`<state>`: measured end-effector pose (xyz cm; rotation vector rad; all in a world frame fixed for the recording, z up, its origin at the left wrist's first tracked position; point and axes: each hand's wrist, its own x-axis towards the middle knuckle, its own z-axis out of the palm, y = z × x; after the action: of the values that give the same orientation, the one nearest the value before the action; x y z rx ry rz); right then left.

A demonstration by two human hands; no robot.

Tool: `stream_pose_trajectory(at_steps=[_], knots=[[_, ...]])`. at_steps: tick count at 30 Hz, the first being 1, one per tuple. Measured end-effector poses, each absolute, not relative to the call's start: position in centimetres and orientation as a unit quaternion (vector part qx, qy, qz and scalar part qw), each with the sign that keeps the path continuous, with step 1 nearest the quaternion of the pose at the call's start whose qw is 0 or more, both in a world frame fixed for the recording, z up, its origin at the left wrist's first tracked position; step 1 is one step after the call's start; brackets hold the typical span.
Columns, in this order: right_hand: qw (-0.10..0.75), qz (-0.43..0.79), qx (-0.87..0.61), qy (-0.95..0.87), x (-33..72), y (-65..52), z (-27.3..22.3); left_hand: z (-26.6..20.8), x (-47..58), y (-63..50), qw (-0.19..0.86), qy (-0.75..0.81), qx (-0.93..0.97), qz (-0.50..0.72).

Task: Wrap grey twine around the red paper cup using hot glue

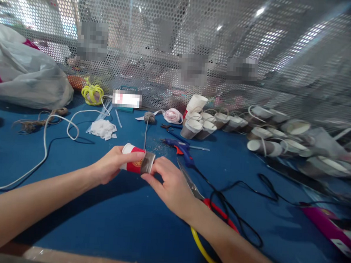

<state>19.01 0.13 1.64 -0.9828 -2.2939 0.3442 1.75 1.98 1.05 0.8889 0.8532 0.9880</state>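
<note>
A red and white paper cup (132,164) lies sideways between my hands above the blue table. Grey yarn (148,162) is wrapped round its right-hand part. A strand of it runs back to a small ball of grey yarn (149,117). My left hand (112,163) is closed round the cup's left part, thumb along its top. At the other end my right hand (171,182) grips the cup with curled fingers; the fingertips are partly hidden behind it. Beside my right wrist lie scissors (192,183) with red and yellow handles, and a blue glue gun (184,147) rests farther back.
Several wrapped cups with handles (193,127) stand back right; others (264,148) lie farther right. A black cord (237,182) loops near my right arm. White pieces (103,129), a ribbon roll (173,115) and a white cable (45,140) lie leftward. Perforated metal panel (156,40) closes the back.
</note>
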Motion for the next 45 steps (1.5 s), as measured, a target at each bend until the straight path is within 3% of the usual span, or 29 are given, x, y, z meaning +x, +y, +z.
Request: stream_pose_trajectory(at_steps=[3,8,19,26,32,34,36,37,40,45], knots=[[0.310,0.141,-0.390,-0.855,19.2,0.1,1.6,0.6,2.2,1.6,0.646,0.425,0.435,0.461],[0.400,0.140,-0.429,-0.798,19.7,0.4,2.3,0.3,2.4,1.2,0.604,0.441,0.503,0.434],[0.331,0.214,-0.367,-0.842,19.0,0.4,1.9,0.0,2.4,1.2,0.611,0.432,0.520,0.412],[0.380,0.271,-0.464,-0.753,19.9,1.2,2.9,-0.2,2.3,1.4,0.580,0.477,0.527,0.398],[0.438,0.135,-0.597,-0.659,24.6,3.7,6.4,-0.1,2.0,1.7,0.538,0.507,0.562,0.371],[0.370,0.063,-0.647,-0.664,26.2,5.2,6.4,-0.3,1.7,1.9,0.493,0.518,0.602,0.357],[0.208,0.043,-0.713,-0.668,27.3,6.7,5.3,-0.6,1.5,2.1,0.470,0.525,0.623,0.339],[0.171,0.062,-0.721,-0.669,27.6,7.4,4.5,-0.7,1.4,2.2,0.462,0.530,0.629,0.332],[0.132,0.099,-0.727,-0.667,27.7,9.1,1.6,-0.6,1.3,2.5,0.452,0.538,0.637,0.315],[0.178,0.140,-0.729,-0.645,27.1,9.3,0.3,-0.1,1.2,2.5,0.459,0.538,0.639,0.303]])
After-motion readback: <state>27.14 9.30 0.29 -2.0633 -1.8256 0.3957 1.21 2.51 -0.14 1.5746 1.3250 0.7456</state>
